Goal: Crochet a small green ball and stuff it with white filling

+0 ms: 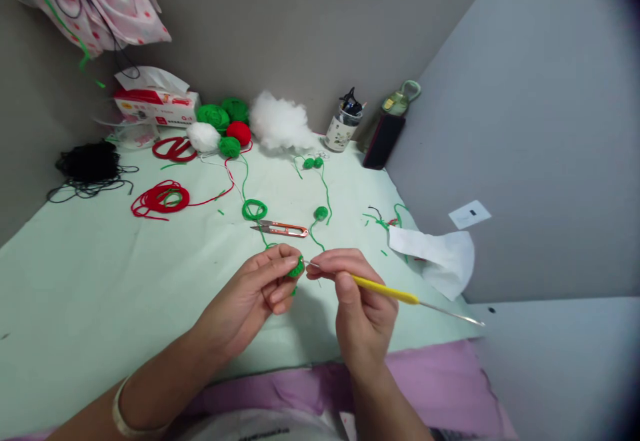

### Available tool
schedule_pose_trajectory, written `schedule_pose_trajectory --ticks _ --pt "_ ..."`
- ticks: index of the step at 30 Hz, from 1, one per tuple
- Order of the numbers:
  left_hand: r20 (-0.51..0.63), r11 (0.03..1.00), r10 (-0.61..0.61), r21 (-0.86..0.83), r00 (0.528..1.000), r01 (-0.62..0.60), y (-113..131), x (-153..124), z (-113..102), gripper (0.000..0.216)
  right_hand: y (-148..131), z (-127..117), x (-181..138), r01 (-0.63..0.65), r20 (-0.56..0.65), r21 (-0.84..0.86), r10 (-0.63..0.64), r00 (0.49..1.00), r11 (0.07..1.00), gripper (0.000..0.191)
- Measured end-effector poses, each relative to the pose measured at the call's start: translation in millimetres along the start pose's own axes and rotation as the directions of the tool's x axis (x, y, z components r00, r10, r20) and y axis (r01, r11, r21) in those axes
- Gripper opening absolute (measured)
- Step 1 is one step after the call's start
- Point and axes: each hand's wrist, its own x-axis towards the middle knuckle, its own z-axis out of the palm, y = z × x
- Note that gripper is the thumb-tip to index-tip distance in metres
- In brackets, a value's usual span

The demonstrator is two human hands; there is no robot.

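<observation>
- Grey partition walls (300, 34) around a table with a pale green cover (110, 301).
- Left hand (250, 286): pinching a small green crocheted piece (297, 268) between thumb and fingers, above the near part of the table.
- Right hand (365, 311): gripping a yellow-handled crochet hook (385, 288), one metal end at the piece, other end pointing right.
- Just beyond the hands: orange-handled thread snips (283, 229), lying flat; small green crocheted ball (321, 214) with yarn tail; green yarn coil (255, 218) by the snips' blades.
- Right: white paper (450, 261), green yarn scraps near it.
- Left: red yarn coil (175, 198); black yarn tangle (90, 161) farther out.
- Farther back: two more small green balls; red scissors (175, 150); white yarn ball (203, 137), red yarn ball (239, 134) and three green ones clustered; white fluffy stuffing (283, 121) beside them.
- Along the back: tissue box (167, 108), pen cup (343, 131), green-topped bottle (397, 101), dark phone-like slab (384, 141) leaning on it.
</observation>
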Motion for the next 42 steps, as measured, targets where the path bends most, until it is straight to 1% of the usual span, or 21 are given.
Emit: schedule_pose_trajectory --ticks 5,11,27,32,37,42 --pt "0.005 1.0 -0.002 0.007 1.0 0.002 -0.2 -0.3 3.3 0.014 0.3 1.6 -0.5 -0.02 -0.002 0.058 0.02 1.0 0.998 0.024" --pt "0.012 1.0 -0.004 0.031 1.0 0.004 -0.3 0.1 3.3 0.014 0.3 0.9 0.0 -0.017 -0.021 0.085 0.019 1.0 0.996 0.024" --pt "0.017 0.996 -0.014 0.089 1.0 0.012 -2.3 1.4 2.4 0.014 1.8 -2.0 -2.6 -0.038 -0.016 0.073 0.039 0.999 0.997 0.023" --pt "0.011 0.995 -0.007 0.103 1.0 0.006 -1.4 1.4 3.0 0.015 1.7 -2.1 -2.2 -0.037 -0.018 0.092 0.039 0.999 0.995 0.024" --pt "0.009 0.99 0.034 0.138 0.999 -0.034 -1.8 1.2 4.4 0.016 2.4 -5.1 -1.9 -0.04 0.007 0.069 0.04 0.999 0.997 0.023" --pt "0.001 0.961 0.136 0.244 0.991 -0.132 -0.7 -0.6 6.0 0.019 0.9 -6.3 -0.9 -0.037 0.018 0.03 0.036 0.999 0.999 0.022"
